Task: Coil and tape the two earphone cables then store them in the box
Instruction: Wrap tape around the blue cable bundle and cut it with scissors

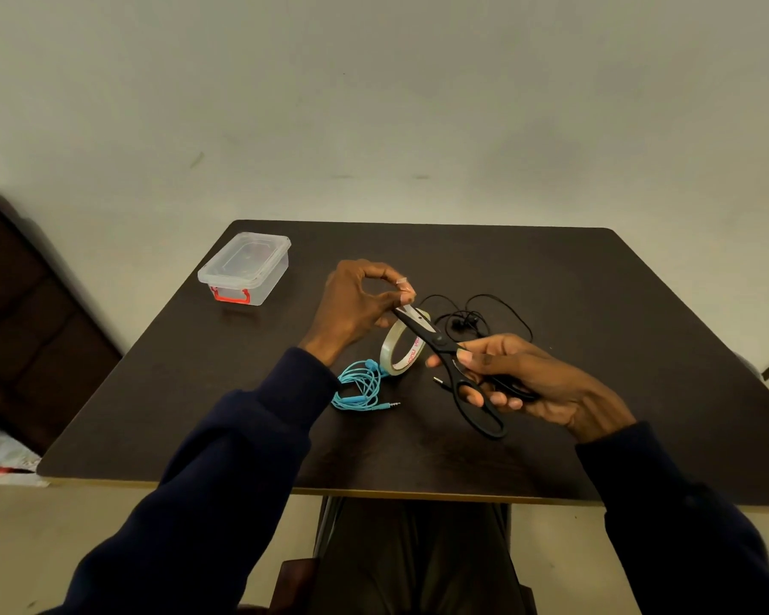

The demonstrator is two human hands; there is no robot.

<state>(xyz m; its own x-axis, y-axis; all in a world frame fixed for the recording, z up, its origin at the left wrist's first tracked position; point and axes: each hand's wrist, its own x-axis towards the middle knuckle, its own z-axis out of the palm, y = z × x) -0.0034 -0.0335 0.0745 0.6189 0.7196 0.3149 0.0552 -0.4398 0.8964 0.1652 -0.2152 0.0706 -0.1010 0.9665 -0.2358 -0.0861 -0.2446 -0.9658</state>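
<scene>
My left hand (356,304) pinches a short strip of clear tape (404,289) between thumb and fingertips above the tape roll (400,348), which hangs or stands just below. Black scissors (453,361) are gripped in my right hand (529,383), with the blades reaching to the tape strip. A blue earphone cable (360,388) lies coiled on the dark table (196,392), just left of the roll. The black earphone cable (476,319) lies loose and uncoiled behind the scissors. A clear plastic box (245,268) with a red latch stands shut at the table's far left.
The table stands against a pale wall. A dark piece of furniture (23,312) is on the floor to the left. My legs (418,557) show under the near table edge.
</scene>
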